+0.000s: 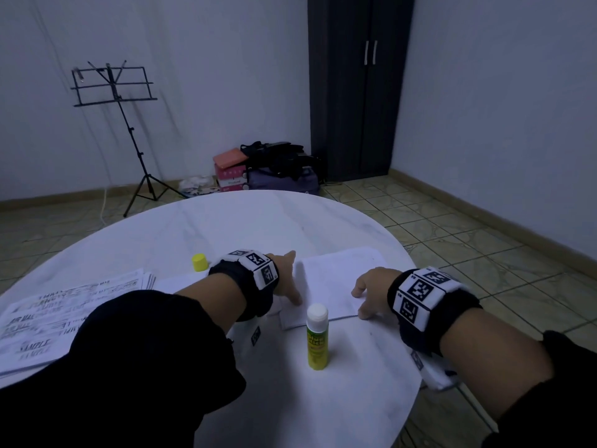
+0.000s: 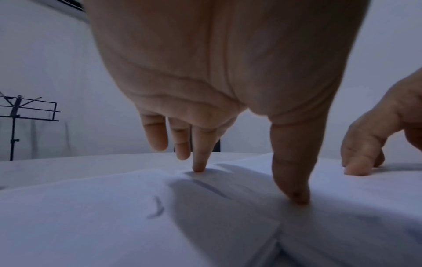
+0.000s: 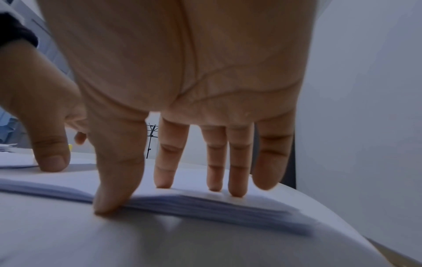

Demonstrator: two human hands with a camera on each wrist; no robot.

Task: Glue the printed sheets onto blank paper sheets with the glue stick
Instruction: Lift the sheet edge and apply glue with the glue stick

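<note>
A stack of blank white sheets (image 1: 332, 279) lies on the round table, right of centre. My left hand (image 1: 292, 286) rests on its left edge, with straight fingers and the thumb tip pressing down on paper (image 2: 342, 207). My right hand (image 1: 363, 302) touches the stack's near right corner: straight fingertips (image 3: 214, 186) rest on top and the thumb sits against the edge of the stack (image 3: 217, 204). The yellow glue stick (image 1: 316, 341) stands upright and uncapped in front of the stack, held by neither hand. Its yellow cap (image 1: 199, 262) stands further back on the left. Printed sheets (image 1: 64, 315) lie fanned at the left.
The white table's edge (image 1: 416, 367) runs close under my right wrist. Another white sheet (image 1: 181, 281) lies partly under my left forearm. On the floor beyond are a music stand (image 1: 116, 92), bags and boxes (image 1: 268, 169) and a dark wardrobe (image 1: 358, 85).
</note>
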